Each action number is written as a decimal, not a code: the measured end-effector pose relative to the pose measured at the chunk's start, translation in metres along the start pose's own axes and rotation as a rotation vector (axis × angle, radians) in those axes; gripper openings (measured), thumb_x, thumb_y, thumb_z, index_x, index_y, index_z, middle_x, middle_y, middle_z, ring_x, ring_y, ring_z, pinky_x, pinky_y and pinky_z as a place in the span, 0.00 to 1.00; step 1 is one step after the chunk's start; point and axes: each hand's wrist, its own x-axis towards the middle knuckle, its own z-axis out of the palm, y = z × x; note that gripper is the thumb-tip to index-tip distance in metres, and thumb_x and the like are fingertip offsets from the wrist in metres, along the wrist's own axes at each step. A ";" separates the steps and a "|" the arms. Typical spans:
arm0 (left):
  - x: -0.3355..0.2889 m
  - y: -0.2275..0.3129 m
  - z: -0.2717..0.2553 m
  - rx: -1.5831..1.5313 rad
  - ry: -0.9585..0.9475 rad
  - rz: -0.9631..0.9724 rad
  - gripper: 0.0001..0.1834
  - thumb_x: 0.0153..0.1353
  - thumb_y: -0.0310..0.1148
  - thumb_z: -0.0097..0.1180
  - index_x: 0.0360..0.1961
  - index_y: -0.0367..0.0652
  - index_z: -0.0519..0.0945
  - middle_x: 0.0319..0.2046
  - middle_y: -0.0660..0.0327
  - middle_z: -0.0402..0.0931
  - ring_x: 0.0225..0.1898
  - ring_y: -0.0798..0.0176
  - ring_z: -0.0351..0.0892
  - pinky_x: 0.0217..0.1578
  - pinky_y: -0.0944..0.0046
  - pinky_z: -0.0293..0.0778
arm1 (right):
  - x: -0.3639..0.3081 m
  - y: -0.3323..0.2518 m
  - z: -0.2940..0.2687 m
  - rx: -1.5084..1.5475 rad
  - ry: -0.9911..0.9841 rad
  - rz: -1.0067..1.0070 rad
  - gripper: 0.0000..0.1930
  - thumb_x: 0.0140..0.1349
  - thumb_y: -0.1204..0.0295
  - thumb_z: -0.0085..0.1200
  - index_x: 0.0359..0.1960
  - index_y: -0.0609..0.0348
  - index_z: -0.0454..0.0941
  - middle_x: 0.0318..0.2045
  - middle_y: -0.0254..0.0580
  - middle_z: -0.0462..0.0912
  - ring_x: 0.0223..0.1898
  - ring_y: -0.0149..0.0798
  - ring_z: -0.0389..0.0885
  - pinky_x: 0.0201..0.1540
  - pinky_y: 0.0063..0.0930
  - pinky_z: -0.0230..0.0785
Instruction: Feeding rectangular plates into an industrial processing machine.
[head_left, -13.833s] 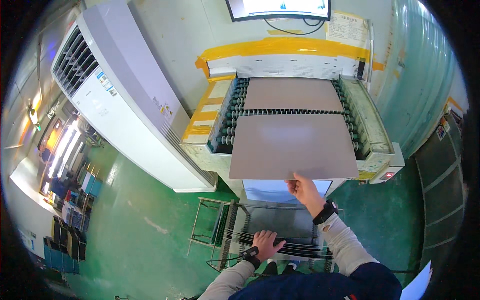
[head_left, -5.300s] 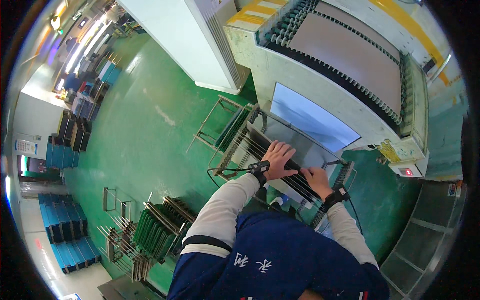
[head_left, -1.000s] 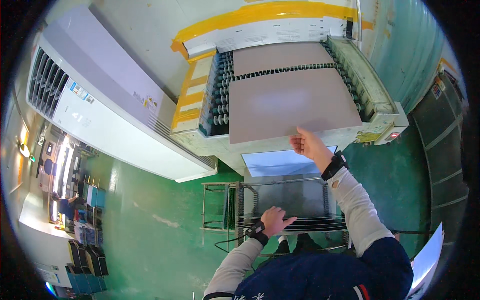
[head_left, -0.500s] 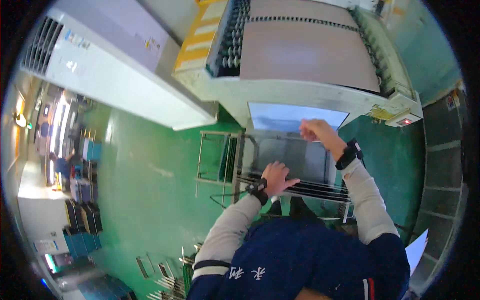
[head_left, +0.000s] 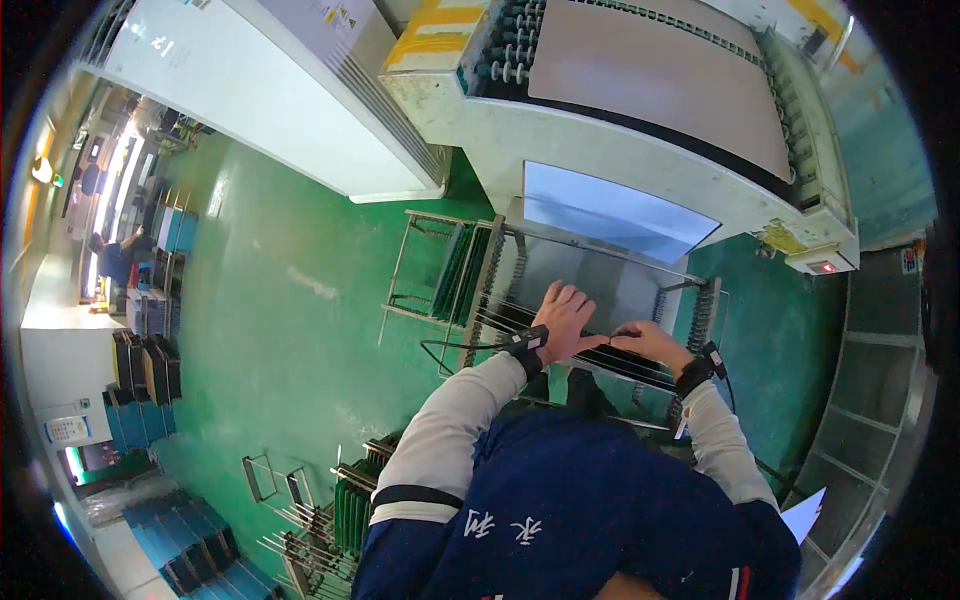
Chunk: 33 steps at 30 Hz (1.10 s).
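Note:
A metal rack (head_left: 490,270) with toothed side rails stands in front of me, with several thin dark panels (head_left: 630,362) upright in its near slots. My left hand (head_left: 566,322) is over these panels, its fingers stretched out and its thumb pointing right. Just beside that thumb is my right hand (head_left: 652,346), its fingers pinched together above the panels' upper edges. Whatever lies between the right fingertips is too small to make out. A grey sheet (head_left: 585,272) lies in the rack beyond my hands.
A roller conveyor machine (head_left: 500,70) carrying flat brownish boards (head_left: 660,85) stands ahead, a pale sheet (head_left: 615,210) at its front. A tall white cabinet (head_left: 270,90) is far left. Another rack (head_left: 425,265) adjoins on the left; metal shelving (head_left: 870,370) stands right. A person (head_left: 115,255) is in the distance.
My right hand has come down and nearer, from above the pale sheet to beside my left thumb. The left hand has moved slightly right. The whole view has shifted.

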 end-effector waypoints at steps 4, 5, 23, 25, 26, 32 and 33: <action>-0.003 0.001 0.001 -0.006 -0.024 -0.012 0.35 0.54 0.60 0.60 0.51 0.40 0.77 0.49 0.52 0.74 0.60 0.44 0.66 0.65 0.36 0.53 | -0.005 -0.010 0.001 -0.038 0.003 0.024 0.24 0.59 0.52 0.62 0.43 0.63 0.84 0.39 0.45 0.87 0.40 0.38 0.83 0.46 0.32 0.73; -0.003 0.000 0.001 -0.003 -0.014 -0.007 0.36 0.54 0.60 0.61 0.52 0.40 0.77 0.51 0.52 0.73 0.61 0.43 0.65 0.66 0.35 0.51 | -0.007 -0.014 0.005 -0.086 0.070 -0.012 0.23 0.60 0.52 0.61 0.42 0.62 0.85 0.38 0.47 0.87 0.39 0.41 0.84 0.46 0.34 0.73; -0.009 0.013 0.002 -0.091 0.026 0.119 0.25 0.55 0.48 0.64 0.49 0.45 0.76 0.51 0.56 0.71 0.59 0.49 0.66 0.62 0.42 0.58 | -0.007 -0.005 0.026 -0.645 0.357 -0.259 0.20 0.66 0.56 0.48 0.29 0.59 0.83 0.30 0.54 0.83 0.36 0.58 0.80 0.40 0.52 0.70; -0.014 0.021 0.002 -0.134 0.071 0.162 0.20 0.56 0.43 0.63 0.46 0.45 0.77 0.47 0.57 0.71 0.55 0.51 0.68 0.58 0.46 0.62 | -0.008 -0.003 0.028 -0.642 0.367 -0.330 0.19 0.66 0.57 0.48 0.29 0.59 0.82 0.30 0.53 0.82 0.36 0.58 0.80 0.39 0.52 0.70; -0.017 0.023 0.007 -0.130 0.037 0.162 0.18 0.56 0.42 0.62 0.45 0.45 0.77 0.46 0.58 0.71 0.53 0.52 0.68 0.57 0.47 0.63 | -0.010 -0.006 0.029 -0.663 0.379 -0.332 0.18 0.66 0.58 0.47 0.30 0.58 0.81 0.30 0.52 0.82 0.36 0.58 0.80 0.39 0.51 0.70; -0.030 0.030 0.013 -0.115 0.048 0.136 0.12 0.57 0.38 0.61 0.39 0.46 0.78 0.43 0.59 0.70 0.49 0.53 0.69 0.54 0.51 0.64 | -0.009 -0.011 0.032 -0.664 0.386 -0.314 0.15 0.66 0.60 0.48 0.31 0.58 0.80 0.30 0.51 0.82 0.36 0.57 0.80 0.39 0.50 0.71; -0.031 0.031 0.013 -0.114 0.045 0.149 0.11 0.57 0.38 0.60 0.38 0.46 0.78 0.42 0.60 0.70 0.49 0.53 0.69 0.53 0.51 0.65 | -0.009 -0.009 0.032 -0.677 0.389 -0.312 0.15 0.66 0.60 0.49 0.30 0.58 0.80 0.30 0.51 0.81 0.36 0.57 0.80 0.39 0.50 0.70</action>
